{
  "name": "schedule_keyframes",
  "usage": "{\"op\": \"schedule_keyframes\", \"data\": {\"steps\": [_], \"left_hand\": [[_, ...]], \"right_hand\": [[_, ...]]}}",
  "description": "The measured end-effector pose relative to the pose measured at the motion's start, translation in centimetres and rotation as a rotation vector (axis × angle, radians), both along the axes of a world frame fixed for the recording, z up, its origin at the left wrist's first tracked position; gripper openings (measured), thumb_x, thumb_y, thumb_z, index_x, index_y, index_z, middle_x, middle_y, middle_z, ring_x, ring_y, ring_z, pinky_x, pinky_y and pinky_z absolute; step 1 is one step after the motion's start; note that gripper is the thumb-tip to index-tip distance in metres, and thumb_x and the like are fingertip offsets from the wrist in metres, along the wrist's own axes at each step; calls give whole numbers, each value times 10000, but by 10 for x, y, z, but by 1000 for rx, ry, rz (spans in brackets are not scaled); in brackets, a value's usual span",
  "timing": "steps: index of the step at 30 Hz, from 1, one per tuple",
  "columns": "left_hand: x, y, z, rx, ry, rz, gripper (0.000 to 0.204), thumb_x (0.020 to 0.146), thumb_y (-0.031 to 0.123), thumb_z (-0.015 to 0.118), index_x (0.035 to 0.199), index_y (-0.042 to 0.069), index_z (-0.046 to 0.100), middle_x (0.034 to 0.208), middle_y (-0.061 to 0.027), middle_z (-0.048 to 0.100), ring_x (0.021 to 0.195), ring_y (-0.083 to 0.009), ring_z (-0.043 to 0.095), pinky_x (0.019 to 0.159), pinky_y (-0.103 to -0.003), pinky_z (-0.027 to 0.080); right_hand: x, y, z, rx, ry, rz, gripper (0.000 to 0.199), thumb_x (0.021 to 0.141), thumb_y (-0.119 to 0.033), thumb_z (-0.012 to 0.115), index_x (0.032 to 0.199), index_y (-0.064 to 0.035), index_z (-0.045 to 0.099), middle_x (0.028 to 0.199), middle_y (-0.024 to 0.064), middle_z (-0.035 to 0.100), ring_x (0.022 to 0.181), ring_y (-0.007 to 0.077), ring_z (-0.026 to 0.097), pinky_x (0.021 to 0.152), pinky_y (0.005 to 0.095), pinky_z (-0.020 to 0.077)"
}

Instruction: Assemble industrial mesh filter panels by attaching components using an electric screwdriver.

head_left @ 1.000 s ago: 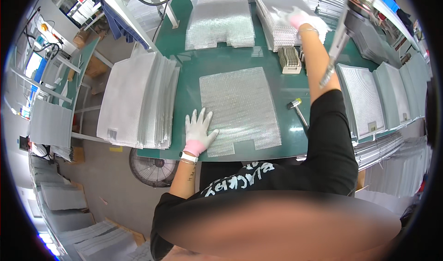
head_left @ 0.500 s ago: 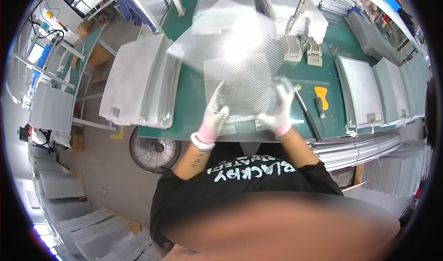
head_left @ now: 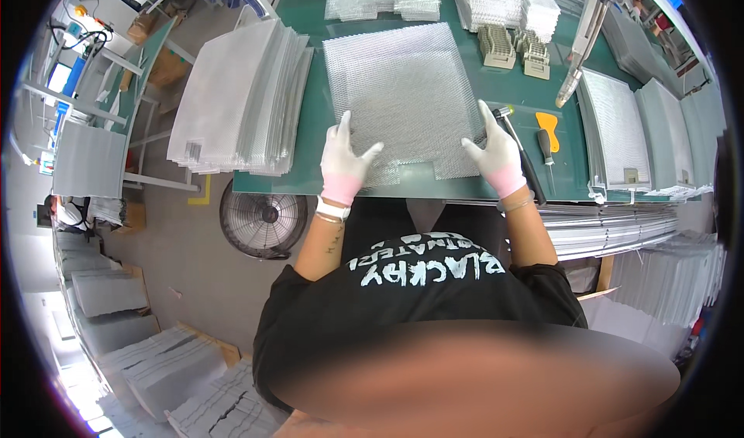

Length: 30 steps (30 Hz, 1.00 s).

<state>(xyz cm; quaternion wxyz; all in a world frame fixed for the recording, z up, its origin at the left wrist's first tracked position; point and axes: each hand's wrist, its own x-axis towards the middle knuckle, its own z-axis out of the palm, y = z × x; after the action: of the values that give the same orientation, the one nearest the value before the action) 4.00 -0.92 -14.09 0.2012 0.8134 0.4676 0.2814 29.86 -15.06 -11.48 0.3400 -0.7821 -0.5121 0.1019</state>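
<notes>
A silvery honeycomb-patterned mesh panel (head_left: 403, 97) lies flat on the green tabletop, with a notch in its near edge. At the panel's near left edge is my left hand (head_left: 346, 157) in a white glove with a pink cuff, thumb and fingers apart. My right hand (head_left: 496, 157), gloved the same way, is at the near right edge, its fingers also spread. Both hands are open, fingertips at or close to the edges; whether they press on the panel I cannot tell. Right of my right hand lie a small hammer (head_left: 525, 159), a yellow scraper (head_left: 547, 130) and a screwdriver (head_left: 548, 156).
Thick stacks of panels stand left (head_left: 225, 101), at the back (head_left: 508, 0) and right (head_left: 612, 136) on the green table (head_left: 310, 176). Beige plastic parts (head_left: 497, 46) sit near the back stack. A pen-like tool (head_left: 580, 58) hangs over the right side. A floor fan (head_left: 263, 217) stands below.
The panel, lifted and turned at an angle half a second ago, now lies flat and squared before me. Both hands have spread beside it. My view has shifted, and the hanging tool appears farther right.
</notes>
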Motion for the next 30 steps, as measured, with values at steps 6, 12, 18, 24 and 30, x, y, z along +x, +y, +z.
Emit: {"op": "schedule_keyframes", "data": {"steps": [6, 12, 18, 24, 30], "left_hand": [[9, 14, -25, 39, 228, -14, 882, 747, 426, 814, 1441, 31, 441, 1147, -215, 592, 1030, -353, 622, 888, -426, 525], [11, 20, -38, 3, 320, -11, 855, 749, 454, 797, 1428, 49, 471, 1140, -201, 595, 1035, -348, 620, 891, -433, 520], [15, 25, -27, -27, 354, -31, 866, 734, 475, 807, 1431, 82, 476, 1173, -191, 575, 1019, -347, 626, 900, -426, 522], [15, 49, -21, 35, 454, -31, 881, 711, 528, 808, 1463, 219, 469, 1494, -200, 380, 1370, -405, 388, 1144, -501, 333], [9, 36, -20, -77, 635, -335, 850, 715, 569, 770, 1454, 258, 489, 1579, -158, 306, 1492, -415, 155, 1209, -591, 64]], "right_hand": [[-3, 3, -36, -50, -55, -30, 805, 800, -250, 755, 1490, -74, 380, 1090, 230, 671, 973, 388, 657, 851, 421, 523], [2, 2, -70, -33, -143, 3, 676, 850, -278, 706, 1433, -60, 443, 1139, 195, 654, 1028, 354, 644, 894, 422, 515], [9, 7, -59, -215, -116, 37, 590, 864, -329, 692, 1355, -47, 525, 1181, 214, 651, 1081, 366, 629, 932, 419, 501], [77, 70, -21, -467, -343, 288, 283, 867, -341, 599, 963, -98, 708, 1004, 166, 696, 985, 344, 658, 877, 442, 521], [175, 133, -53, -14, -714, -181, 231, 753, -141, 712, 969, -127, 632, 963, 109, 635, 973, 310, 640, 811, 431, 532]]}}
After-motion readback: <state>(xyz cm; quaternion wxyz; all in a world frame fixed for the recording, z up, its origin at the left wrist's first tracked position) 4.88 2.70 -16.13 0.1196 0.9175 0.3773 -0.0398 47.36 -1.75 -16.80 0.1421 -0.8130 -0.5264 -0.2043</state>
